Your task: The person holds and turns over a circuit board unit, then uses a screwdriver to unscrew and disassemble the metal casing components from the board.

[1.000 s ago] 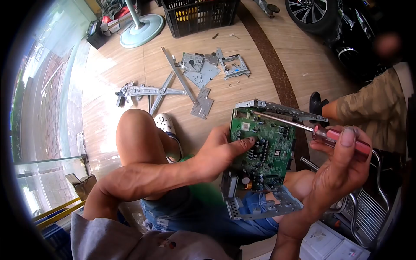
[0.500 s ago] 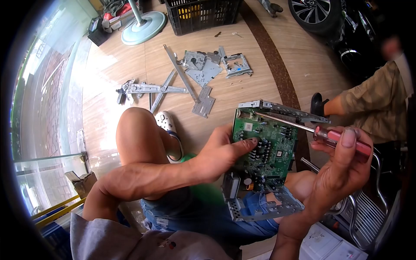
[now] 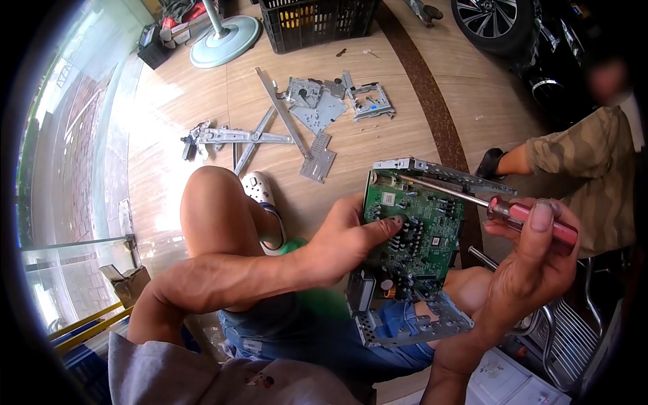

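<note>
My left hand (image 3: pixel 347 236) grips the left edge of a green circuit board (image 3: pixel 422 236), its thumb pressed on the board's face. Metal frame pieces (image 3: pixel 415 327) are attached along the board's near and far ends, and the whole unit is held above my lap. Wrapped around the red handle of a screwdriver (image 3: pixel 533 219) is my right hand (image 3: pixel 533 253). The shaft crosses above the board, and its tip meets the upper left corner beside a metal connector (image 3: pixel 383 178). Whether the tip sits in a screw is too small to tell.
Dismantled metal plates (image 3: pixel 317 115) and a scissor-like metal mechanism (image 3: pixel 236 137) lie on the floor ahead. Behind them stand a black crate (image 3: pixel 317 27) and a round pale base (image 3: pixel 225 44). Another person's leg (image 3: pixel 574 148) is at right, near a metal chair (image 3: pixel 567 337) and a car wheel (image 3: pixel 489 23).
My hands, the board and the screwdriver are almost unchanged in position. At right, the other person's leg and foot have shifted slightly.
</note>
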Action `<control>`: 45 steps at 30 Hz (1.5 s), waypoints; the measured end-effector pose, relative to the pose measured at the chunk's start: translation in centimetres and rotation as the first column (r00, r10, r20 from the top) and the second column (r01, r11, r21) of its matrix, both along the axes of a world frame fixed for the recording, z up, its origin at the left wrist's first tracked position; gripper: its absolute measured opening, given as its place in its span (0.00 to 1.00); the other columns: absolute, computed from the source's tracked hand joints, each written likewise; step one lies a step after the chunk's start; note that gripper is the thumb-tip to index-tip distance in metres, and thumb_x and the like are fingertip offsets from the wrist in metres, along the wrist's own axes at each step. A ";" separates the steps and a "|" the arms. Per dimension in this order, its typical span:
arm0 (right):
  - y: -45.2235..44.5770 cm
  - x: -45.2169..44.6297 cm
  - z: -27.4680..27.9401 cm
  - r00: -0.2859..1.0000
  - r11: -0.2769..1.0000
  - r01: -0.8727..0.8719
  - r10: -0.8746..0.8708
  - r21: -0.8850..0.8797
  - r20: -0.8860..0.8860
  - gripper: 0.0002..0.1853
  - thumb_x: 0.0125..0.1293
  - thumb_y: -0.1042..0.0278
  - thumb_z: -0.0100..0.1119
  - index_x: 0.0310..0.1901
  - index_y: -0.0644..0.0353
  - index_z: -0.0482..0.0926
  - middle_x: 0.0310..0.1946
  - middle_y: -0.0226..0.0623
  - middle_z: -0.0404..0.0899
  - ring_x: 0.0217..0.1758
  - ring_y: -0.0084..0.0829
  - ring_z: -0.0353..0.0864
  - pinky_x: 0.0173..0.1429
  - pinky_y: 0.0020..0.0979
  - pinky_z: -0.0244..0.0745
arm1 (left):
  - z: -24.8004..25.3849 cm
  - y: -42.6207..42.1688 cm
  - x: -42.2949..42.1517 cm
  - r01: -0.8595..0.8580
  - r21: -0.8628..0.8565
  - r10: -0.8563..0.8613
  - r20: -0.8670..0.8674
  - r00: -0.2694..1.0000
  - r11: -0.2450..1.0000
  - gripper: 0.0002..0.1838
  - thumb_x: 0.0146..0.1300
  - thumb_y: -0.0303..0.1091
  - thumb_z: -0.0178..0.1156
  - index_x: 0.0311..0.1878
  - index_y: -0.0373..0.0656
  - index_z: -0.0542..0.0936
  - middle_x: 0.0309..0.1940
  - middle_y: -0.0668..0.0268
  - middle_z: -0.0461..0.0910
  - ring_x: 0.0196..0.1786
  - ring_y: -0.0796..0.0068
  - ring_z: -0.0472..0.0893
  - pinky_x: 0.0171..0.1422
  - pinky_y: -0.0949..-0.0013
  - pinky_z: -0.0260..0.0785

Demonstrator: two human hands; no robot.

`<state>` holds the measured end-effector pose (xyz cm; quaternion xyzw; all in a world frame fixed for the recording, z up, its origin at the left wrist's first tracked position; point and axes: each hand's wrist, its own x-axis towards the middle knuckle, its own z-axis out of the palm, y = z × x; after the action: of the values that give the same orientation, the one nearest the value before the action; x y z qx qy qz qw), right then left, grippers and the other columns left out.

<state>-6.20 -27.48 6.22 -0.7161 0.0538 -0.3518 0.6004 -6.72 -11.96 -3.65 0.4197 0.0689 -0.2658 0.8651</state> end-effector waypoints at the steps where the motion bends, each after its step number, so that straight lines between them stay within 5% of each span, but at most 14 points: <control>1: 0.0 0.0 0.0 1.000 1.000 -0.004 0.004 -0.005 -0.002 0.15 0.64 0.69 0.68 0.44 0.70 0.75 0.31 0.45 0.80 0.29 0.28 0.82 0.32 0.25 0.84 | 0.0 0.0 0.0 -0.001 -0.001 0.001 -0.002 1.000 1.000 0.12 0.71 0.27 0.58 0.54 0.31 0.77 0.45 0.62 0.84 0.45 0.76 0.83 0.51 0.69 0.77; 23: -0.7 -0.5 -0.4 0.988 0.973 -0.151 0.155 -0.171 0.009 0.16 0.62 0.71 0.69 0.45 0.68 0.74 0.34 0.45 0.81 0.36 0.29 0.81 0.45 0.28 0.80 | -0.2 0.4 0.0 0.047 0.007 -0.047 -0.016 0.999 0.999 0.15 0.72 0.29 0.59 0.58 0.33 0.76 0.48 0.61 0.84 0.48 0.75 0.83 0.54 0.69 0.78; 32: -1.5 0.1 -1.3 0.979 0.906 -0.149 0.193 -0.395 0.072 0.32 0.62 0.70 0.73 0.61 0.71 0.65 0.36 0.45 0.83 0.38 0.30 0.84 0.45 0.27 0.80 | -0.2 0.3 0.0 0.062 0.045 -0.061 -0.025 0.998 0.997 0.15 0.71 0.30 0.59 0.57 0.33 0.77 0.47 0.61 0.84 0.47 0.75 0.83 0.52 0.69 0.78; 38: -2.8 0.1 -1.8 0.950 0.768 -0.208 0.306 -0.606 0.063 0.40 0.58 0.67 0.76 0.64 0.69 0.59 0.47 0.52 0.81 0.45 0.35 0.86 0.50 0.30 0.86 | -0.2 0.6 -0.1 0.054 0.083 -0.053 -0.024 0.998 0.995 0.15 0.71 0.31 0.60 0.57 0.33 0.77 0.46 0.62 0.84 0.46 0.76 0.83 0.50 0.69 0.78; 45: -1.7 0.5 -1.4 0.898 0.791 -0.303 0.423 -0.532 0.117 0.36 0.59 0.79 0.72 0.63 0.64 0.58 0.48 0.60 0.78 0.46 0.40 0.86 0.52 0.36 0.87 | -0.5 0.3 -0.3 0.060 0.101 -0.060 -0.005 0.998 0.993 0.15 0.71 0.31 0.60 0.56 0.33 0.77 0.45 0.62 0.84 0.45 0.76 0.83 0.48 0.69 0.79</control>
<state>-5.67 -29.15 4.80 -0.7979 -0.2486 -0.3111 0.4526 -6.97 -11.69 -4.13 0.4644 0.0704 -0.2881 0.8345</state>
